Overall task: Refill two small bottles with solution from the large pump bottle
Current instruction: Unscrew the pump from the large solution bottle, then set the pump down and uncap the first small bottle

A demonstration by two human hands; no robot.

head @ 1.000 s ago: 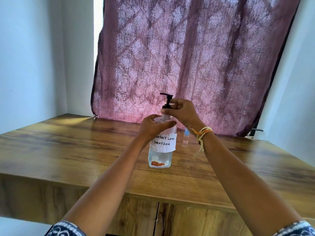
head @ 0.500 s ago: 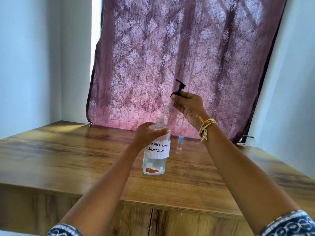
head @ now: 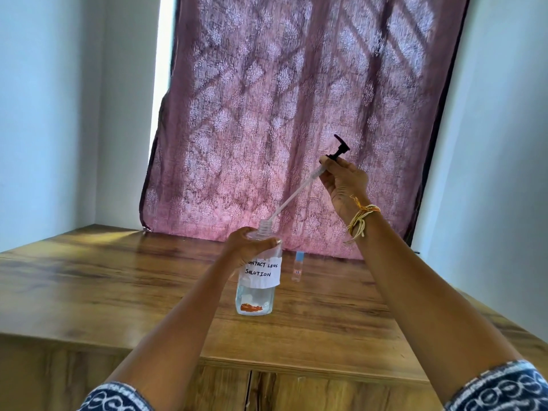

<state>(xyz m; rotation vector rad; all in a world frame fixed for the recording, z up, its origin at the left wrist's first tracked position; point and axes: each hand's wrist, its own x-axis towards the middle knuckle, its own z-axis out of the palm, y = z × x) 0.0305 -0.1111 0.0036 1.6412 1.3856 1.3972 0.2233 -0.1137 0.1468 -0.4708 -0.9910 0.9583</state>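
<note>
Mauve patterned curtain [head: 296,114] hangs at the far side, pale walls either flank, and a grainy wooden bench [head: 118,292] runs across in front of us. Only one small bottle [head: 297,266] shows, clear with a pale blue cap, standing upright at the far edge just right of the big one; its label is too small to read, its contents too faint to judge. We see no second one from this angle. Our left hand [head: 249,246] wraps the shoulder of the large pump bottle [head: 256,286], covering the start of its paper label, which reads "...ONTACT LENS SOLUTION". It stands upright mid-bench, clear plastic, neck open, clear liquid low inside and an orange patch near the base. Our right hand [head: 344,185] pinches the black pump head [head: 339,149] up high, its translucent dip tube [head: 293,195] slanting down with the tip just at the neck. Yellow threads [head: 360,218] circle the right wrist; blue patterned sleeves [head: 498,390] are cut off at the near edge.
</note>
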